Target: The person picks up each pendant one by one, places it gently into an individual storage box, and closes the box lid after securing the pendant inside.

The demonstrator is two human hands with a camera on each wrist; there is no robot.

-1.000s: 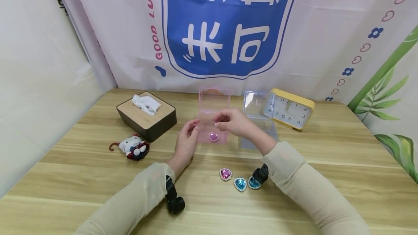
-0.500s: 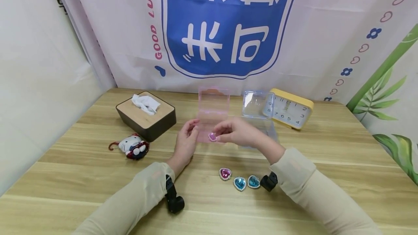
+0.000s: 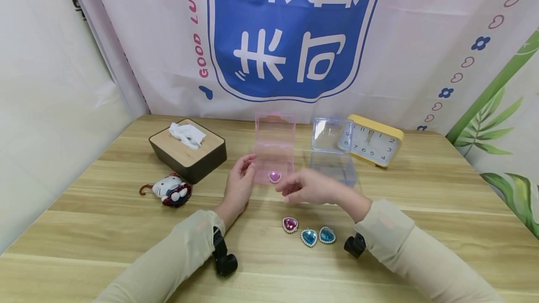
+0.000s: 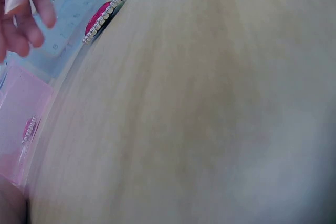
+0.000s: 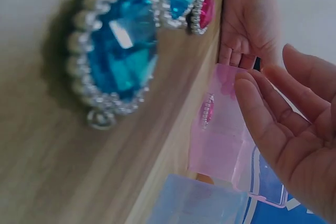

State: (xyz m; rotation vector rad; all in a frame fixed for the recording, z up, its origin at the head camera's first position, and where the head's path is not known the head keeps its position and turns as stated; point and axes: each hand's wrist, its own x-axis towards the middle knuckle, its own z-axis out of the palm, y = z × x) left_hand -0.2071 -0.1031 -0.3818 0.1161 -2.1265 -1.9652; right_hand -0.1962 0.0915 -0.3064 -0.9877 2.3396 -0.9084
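Filling the lower frame: desk (image 3: 84, 247). Tissue box (image 3: 191, 154), left of center. Clock (image 3: 375, 141), right of center, leaning back behind the blue box, partly seen through its lid. Pink box (image 3: 275, 153), mid-frame, lid up; blue box (image 3: 343, 172) just right of it, lid up too.

Right hand (image 3: 309, 186) at center, by the pink box's front right corner: fingers loosely bent, a bit apart, nothing held. Left hand (image 3: 240, 183) at the pink box's left edge, thumb and fingers slightly apart; can't tell if they grip the wall.

Toy (image 3: 172, 189), left, below tissue box. Boxed gem (image 3: 274, 177) lies in the pink box's base, near the front. Lower center, on desk: pink gem (image 3: 290, 224), then left blue gem (image 3: 309, 237) and right blue gem (image 3: 326, 235).

Handling, judged: gems likely light, hard, slick on the facets; pinch across the beaded rim, gently, as beads may come off. Boxes look thin, stiff, light, likely to slide or crack; hold by the base walls, not the lid.
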